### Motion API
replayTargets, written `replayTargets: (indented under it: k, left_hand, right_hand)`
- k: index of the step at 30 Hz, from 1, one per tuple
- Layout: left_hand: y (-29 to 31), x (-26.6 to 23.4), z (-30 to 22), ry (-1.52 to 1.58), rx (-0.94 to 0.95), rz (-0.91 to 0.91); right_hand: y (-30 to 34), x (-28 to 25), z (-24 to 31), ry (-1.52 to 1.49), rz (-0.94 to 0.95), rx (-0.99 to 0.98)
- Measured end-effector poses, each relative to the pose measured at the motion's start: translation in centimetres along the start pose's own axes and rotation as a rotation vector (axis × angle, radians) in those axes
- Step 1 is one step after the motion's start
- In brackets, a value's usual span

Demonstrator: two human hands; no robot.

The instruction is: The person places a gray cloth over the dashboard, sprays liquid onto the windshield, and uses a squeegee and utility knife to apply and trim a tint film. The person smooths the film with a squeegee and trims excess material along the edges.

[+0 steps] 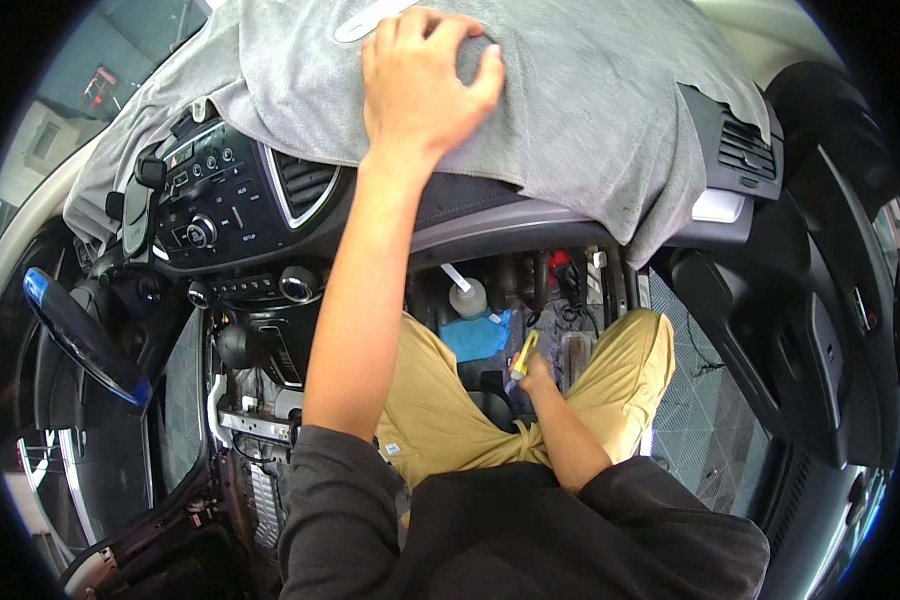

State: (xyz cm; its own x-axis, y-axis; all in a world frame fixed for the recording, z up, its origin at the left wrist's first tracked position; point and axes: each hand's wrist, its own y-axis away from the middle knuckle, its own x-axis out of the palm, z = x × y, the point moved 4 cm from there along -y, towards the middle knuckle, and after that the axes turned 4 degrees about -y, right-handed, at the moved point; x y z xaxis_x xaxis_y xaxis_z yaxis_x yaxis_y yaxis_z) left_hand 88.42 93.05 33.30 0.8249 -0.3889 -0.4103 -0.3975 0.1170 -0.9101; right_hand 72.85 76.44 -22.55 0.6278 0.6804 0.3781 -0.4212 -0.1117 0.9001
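My left hand (425, 90) lies on a grey cloth (590, 110) draped over the dashboard, thumb and fingers apart. A flat white piece with a rounded end (368, 20) sits on the cloth beside its fingertips; I cannot see any grip on it. Low between my knees, my right hand (538, 374) is closed around a slim yellow tool that looks like a utility knife (526, 352). Just left of that hand are a blue cloth (477, 337) and, behind it, a translucent bottle with a white spout (466, 297).
The centre console (210, 195) with its knobs and a phone holder (140, 205) is at my left, beyond it the steering wheel (85, 335). An open car door (810, 340) stands at my right. Bare floor metal (255, 425) and wiring show below the dashboard.
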Motion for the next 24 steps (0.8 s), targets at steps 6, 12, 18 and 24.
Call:
replayTargets:
  k: [6,12,18,24]
  left_hand:
    - [0.4,0.7,-0.1,-0.069,-0.124,0.089]
    - [0.8,2.1,0.4,-0.125,-0.047,0.064]
    - [0.8,1.7,0.7,-0.133,-0.115,0.078]
    - [1.0,2.2,0.7,-0.321,-0.132,-0.077]
  right_hand:
    - [-7.1,-0.8,-3.8,0.263,-0.035,0.128]
    - [-12.9,0.7,-6.0,0.16,-0.07,0.059]
    - [-13.5,1.5,-4.8,0.901,-0.286,-0.403]
    - [-9.8,-1.3,1.2,0.957,-0.073,-0.345]
